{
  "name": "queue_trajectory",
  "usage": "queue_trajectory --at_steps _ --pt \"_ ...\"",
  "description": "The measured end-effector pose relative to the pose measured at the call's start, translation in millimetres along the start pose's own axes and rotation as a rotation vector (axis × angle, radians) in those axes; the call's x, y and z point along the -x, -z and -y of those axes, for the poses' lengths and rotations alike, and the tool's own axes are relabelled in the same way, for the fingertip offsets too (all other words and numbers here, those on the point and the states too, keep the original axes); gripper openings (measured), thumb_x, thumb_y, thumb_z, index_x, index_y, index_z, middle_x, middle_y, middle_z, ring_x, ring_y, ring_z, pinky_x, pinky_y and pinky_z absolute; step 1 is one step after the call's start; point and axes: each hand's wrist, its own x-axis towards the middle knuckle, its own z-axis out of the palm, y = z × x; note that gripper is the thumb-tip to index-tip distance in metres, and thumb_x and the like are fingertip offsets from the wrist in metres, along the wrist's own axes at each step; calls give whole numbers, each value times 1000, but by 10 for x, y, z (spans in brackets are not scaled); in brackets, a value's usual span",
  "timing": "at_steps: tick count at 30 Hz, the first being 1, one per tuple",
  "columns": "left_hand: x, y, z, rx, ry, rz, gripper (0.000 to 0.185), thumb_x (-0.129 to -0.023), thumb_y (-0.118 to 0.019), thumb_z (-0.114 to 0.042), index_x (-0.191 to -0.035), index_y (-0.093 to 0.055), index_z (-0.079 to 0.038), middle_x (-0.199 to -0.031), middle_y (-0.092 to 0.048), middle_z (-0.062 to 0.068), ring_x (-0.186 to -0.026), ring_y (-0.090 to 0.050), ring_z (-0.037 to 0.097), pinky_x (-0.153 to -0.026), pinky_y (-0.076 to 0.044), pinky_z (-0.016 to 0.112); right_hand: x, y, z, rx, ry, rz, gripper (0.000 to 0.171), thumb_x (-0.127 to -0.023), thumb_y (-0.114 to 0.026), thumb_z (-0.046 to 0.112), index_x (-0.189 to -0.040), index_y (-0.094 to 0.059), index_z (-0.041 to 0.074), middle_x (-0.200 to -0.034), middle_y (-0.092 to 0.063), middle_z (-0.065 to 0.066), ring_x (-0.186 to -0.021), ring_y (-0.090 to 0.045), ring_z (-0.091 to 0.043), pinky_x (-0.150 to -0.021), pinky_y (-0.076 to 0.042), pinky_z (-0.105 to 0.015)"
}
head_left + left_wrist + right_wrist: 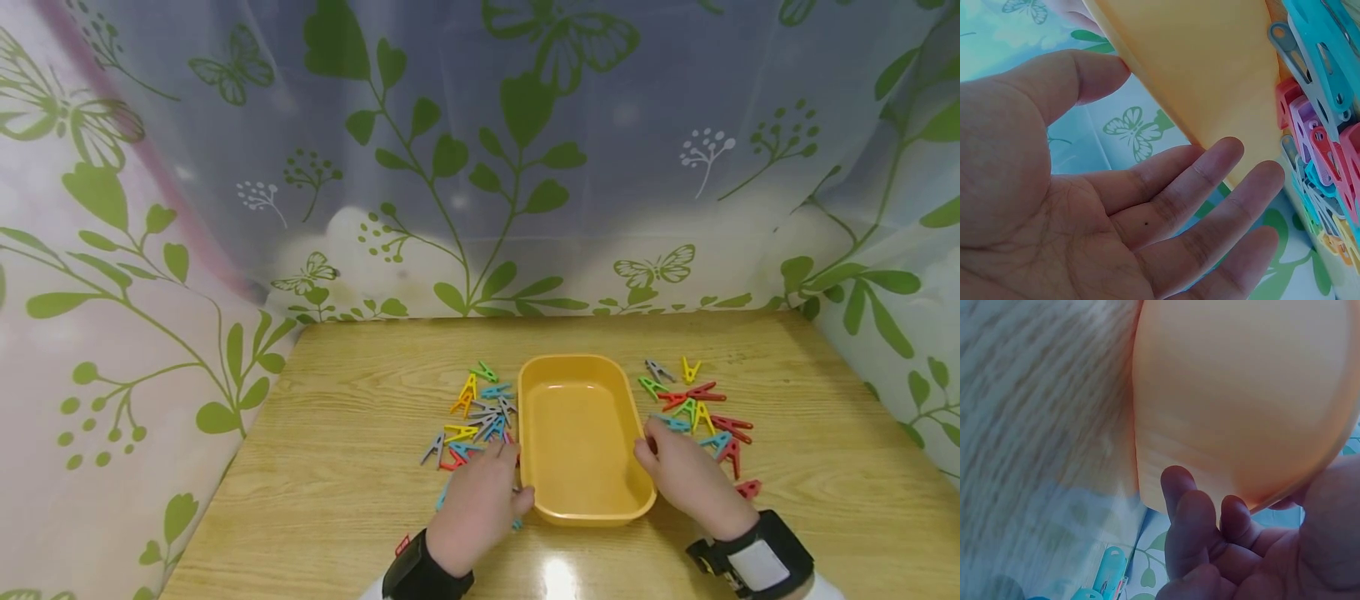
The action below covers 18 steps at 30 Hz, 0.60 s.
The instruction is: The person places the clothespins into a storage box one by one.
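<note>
A yellow oblong tray [577, 371] stands on the wooden table, with nothing in it. My left hand [495, 483] lies at its near left side. In the left wrist view the palm [1085, 212] is open, the thumb tip touches the tray's rim [1166, 94] and straight fingers rest against its wall. My right hand [663, 462] is at the tray's near right side. Its fingers [1191, 525] curl against the tray's outer wall [1241, 394], with the thumb by the rim. Several coloured clothespins lie left [476, 417] and right [701, 412] of the tray.
The wooden table [360, 433] is closed in on three sides by a white curtain with green leaves and butterflies [480, 167]. Clothespins [1319, 125] crowd close to my left hand, and a teal one [1110, 575] lies near my right. Both wrists carry black bands.
</note>
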Motion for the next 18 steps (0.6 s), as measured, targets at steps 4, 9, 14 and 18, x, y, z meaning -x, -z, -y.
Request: queue_trajectory --at_steps 4,9,14,18 --pt "-10 4 16 47 7 19 51 -90 -78 -29 -129 -63 1 -129 -67 19 -114 -67 33 -87 -59 43 -7 -5 -10 -6 -1 3 21 -107 -48 26 -103 -53 6 -72 -48 -3 -60 -45 -16 -52 -32 -26" --pt "-30 7 54 115 21 49 54 -91 -78 -29 -133 -60 0 -136 -63 23 -116 -67 38 -90 -58 47 -9 -20 -18 -12 -1 -3 19 -107 -48 25 -103 -53 6 -71 -47 -3 -59 -45 -16 -52 -32 -26" --pt "-70 -15 111 177 40 67 60 -94 -76 -31 -140 -54 1 -132 -65 20 -100 -70 29 -82 -59 41 -9 -21 -23 -9 8 -20 19 -106 -48 24 -100 -53 7 -69 -46 -2 -58 -44 -16 -52 -31 -26" --pt "-132 -30 155 287 59 13 52 -97 -73 -29 -134 -56 2 -117 -66 15 -88 -64 20 -73 -54 33 -13 -19 -27 -9 14 -33 19 -105 -48 25 -98 -53 8 -69 -46 -2 -58 -44 -16 -53 -31 -26"
